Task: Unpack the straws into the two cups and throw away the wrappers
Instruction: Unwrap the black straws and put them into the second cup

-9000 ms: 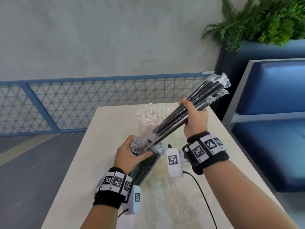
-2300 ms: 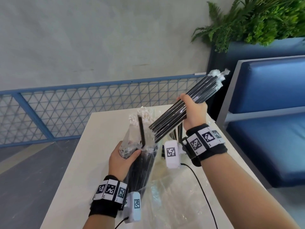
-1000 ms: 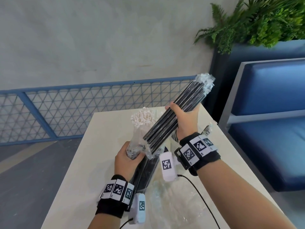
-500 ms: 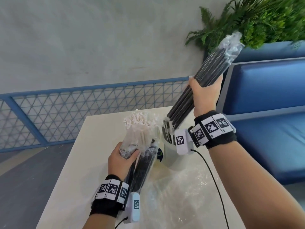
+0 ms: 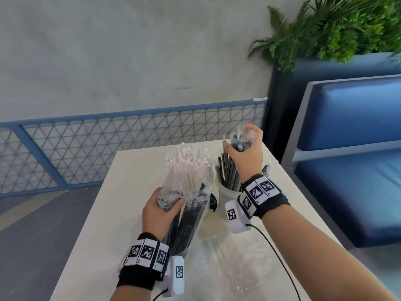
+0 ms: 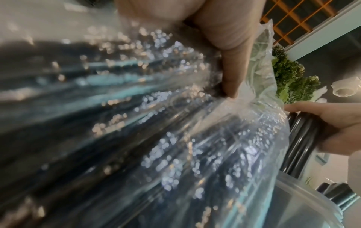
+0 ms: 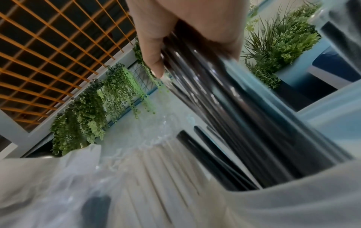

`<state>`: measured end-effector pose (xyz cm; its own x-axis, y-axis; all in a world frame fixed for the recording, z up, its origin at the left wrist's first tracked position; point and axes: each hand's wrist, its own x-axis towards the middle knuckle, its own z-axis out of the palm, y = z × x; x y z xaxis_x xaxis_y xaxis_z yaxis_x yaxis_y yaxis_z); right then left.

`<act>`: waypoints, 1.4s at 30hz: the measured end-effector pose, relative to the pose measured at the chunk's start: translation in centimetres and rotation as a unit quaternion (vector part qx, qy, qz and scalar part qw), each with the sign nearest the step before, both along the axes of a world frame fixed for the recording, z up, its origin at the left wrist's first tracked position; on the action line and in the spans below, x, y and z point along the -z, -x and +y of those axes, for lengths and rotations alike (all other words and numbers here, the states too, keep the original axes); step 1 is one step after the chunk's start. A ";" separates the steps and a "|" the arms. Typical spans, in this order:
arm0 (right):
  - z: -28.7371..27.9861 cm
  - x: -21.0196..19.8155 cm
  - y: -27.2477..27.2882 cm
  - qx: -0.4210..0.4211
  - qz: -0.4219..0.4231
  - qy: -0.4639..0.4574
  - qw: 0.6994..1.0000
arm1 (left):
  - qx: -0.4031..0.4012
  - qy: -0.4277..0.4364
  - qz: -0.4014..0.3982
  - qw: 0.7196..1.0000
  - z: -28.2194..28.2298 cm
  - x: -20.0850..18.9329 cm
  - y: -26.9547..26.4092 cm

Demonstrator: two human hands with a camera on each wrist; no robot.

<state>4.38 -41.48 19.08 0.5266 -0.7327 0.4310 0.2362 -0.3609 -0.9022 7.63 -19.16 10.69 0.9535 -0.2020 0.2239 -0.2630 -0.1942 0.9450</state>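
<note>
Glossy black straws [image 5: 230,170]; crinkly clear plastic wrapper [image 5: 191,216].

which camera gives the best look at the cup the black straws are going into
The head view: the whole white cup shows, with the black straws standing in it under the right hand. The right wrist view shows only its blurred near rim; the left wrist view catches just a corner of rim.
</note>
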 end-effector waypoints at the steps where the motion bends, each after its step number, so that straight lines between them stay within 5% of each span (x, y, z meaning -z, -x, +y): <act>1: -0.1 0.2 0.0 -0.004 -0.010 0.010 1.000 | 0.002 0.001 -0.003 1.000 0.0 0.0 0.0; 5: -0.3 0.8 0.1 -0.009 0.008 0.036 0.999 | 0.005 0.002 -0.013 1.000 -0.1 0.2 -0.1; 13: -0.8 4.0 0.3 -0.013 0.220 0.120 0.968 | 0.010 0.017 -0.012 1.000 0.0 0.2 0.1; 15: 0.1 3.4 0.6 0.048 0.207 0.213 0.954 | 0.018 0.022 -0.010 1.000 0.0 0.0 0.2; 17: 2.0 2.1 1.4 0.069 0.102 0.275 0.954 | 0.022 0.029 -0.007 0.999 0.1 -0.2 0.2; 19: 4.2 0.8 2.3 -0.034 0.056 0.288 0.955 | 0.017 0.041 -0.002 0.999 0.2 -0.3 0.2; 21: 5.8 0.8 2.6 -0.132 0.144 0.313 0.929 | 0.017 0.052 0.000 0.998 0.4 -0.2 0.0; 25: 7.6 2.6 2.9 -0.128 0.275 0.375 0.876 | 0.034 0.085 -0.001 0.996 0.7 -0.5 0.3; 30: 10.1 2.6 2.9 -0.138 0.120 0.425 0.886 | 0.096 0.091 -0.005 0.991 2.1 -0.3 -0.2; 33: 11.1 2.3 2.2 -0.254 0.226 0.372 0.863 | 0.112 0.077 0.008 0.991 2.9 0.0 -0.3; 36: 11.1 1.7 1.6 -0.303 0.340 0.384 0.803 | 0.116 0.081 0.032 0.989 3.2 0.4 -0.2; 42: 11.1 1.3 0.3 -0.345 0.399 0.386 0.757 | 0.124 0.072 0.042 0.989 3.0 0.4 -0.1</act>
<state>4.06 -30.41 17.78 0.9874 0.1432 -0.0674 0.0994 -0.8927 -0.4395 7.76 -16.12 10.30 0.8950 -0.4038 0.1897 -0.2049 0.0055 0.9788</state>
